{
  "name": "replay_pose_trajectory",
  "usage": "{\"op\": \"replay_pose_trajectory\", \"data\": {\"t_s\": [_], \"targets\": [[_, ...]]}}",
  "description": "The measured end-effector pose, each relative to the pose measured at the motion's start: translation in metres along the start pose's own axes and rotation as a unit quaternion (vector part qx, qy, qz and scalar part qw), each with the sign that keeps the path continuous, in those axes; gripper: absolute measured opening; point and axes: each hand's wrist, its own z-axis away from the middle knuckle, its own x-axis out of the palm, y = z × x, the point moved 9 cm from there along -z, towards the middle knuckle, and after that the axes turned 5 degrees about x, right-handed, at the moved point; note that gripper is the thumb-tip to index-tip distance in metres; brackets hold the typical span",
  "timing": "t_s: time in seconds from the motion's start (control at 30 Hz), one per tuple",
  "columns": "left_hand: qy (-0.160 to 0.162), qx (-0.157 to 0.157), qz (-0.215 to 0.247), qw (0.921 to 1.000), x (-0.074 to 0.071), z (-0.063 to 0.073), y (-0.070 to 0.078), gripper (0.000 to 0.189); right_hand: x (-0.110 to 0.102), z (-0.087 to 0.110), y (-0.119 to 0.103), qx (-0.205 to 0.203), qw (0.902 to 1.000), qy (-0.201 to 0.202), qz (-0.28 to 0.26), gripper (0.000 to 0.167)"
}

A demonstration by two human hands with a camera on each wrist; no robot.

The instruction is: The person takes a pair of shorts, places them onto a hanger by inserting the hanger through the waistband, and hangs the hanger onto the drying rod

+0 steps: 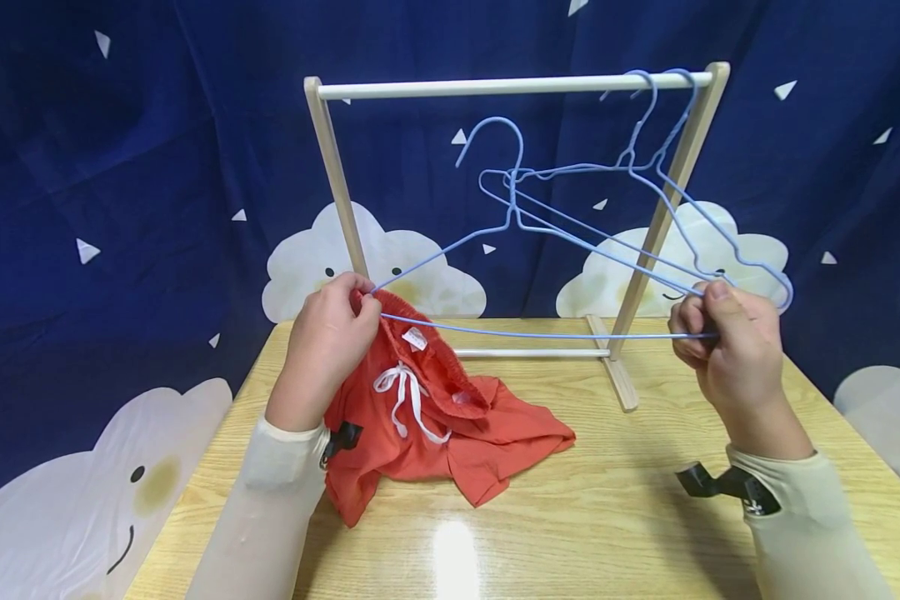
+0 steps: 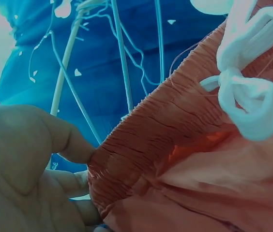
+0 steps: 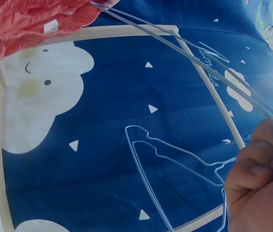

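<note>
Red shorts [image 1: 487, 450] with a white drawstring bow [image 1: 403, 379] hang from my left hand [image 1: 333, 333] and spread onto the table. That hand pinches the gathered waistband [image 2: 141, 130] at one corner. A blue wire hanger [image 1: 525, 335] is held up in front of me, its hook pointing upward. Its left end meets the waistband at my left fingertips; whether they pinch the wire too is hidden. At the hanger's other end, my right hand [image 1: 735, 342] grips the wire with curled fingers.
Behind the hands stands a wooden rack with a white rail [image 1: 510, 86]. Two more blue hangers [image 1: 656, 167] hang at the rail's right end, behind the held one. The rack's foot [image 1: 618, 379] rests on the wooden table [image 1: 570, 533]. A dark blue curtain [image 1: 217, 125] hangs behind.
</note>
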Motion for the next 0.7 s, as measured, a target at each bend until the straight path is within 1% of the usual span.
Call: {"op": "replay_pose_trajectory", "data": {"t_s": [0.23, 0.5, 0.7], "targets": [[-0.003, 0.025, -0.004, 0.9997, 0.002, 0.0, 0.005, 0.03, -0.001, 0.0, -0.001, -0.007, 0.9998, -0.005, -0.017, 0.048], [-0.004, 0.042, 0.001, 0.9991, 0.004, 0.001, 0.012, 0.028, -0.001, 0.0, 0.0, -0.006, 0.9998, -0.005, -0.019, 0.049], [-0.004, 0.074, -0.004, 0.9973, 0.006, 0.002, 0.018, 0.023, -0.002, 0.0, 0.0, -0.007, 0.9996, -0.002, -0.027, 0.049]]}}
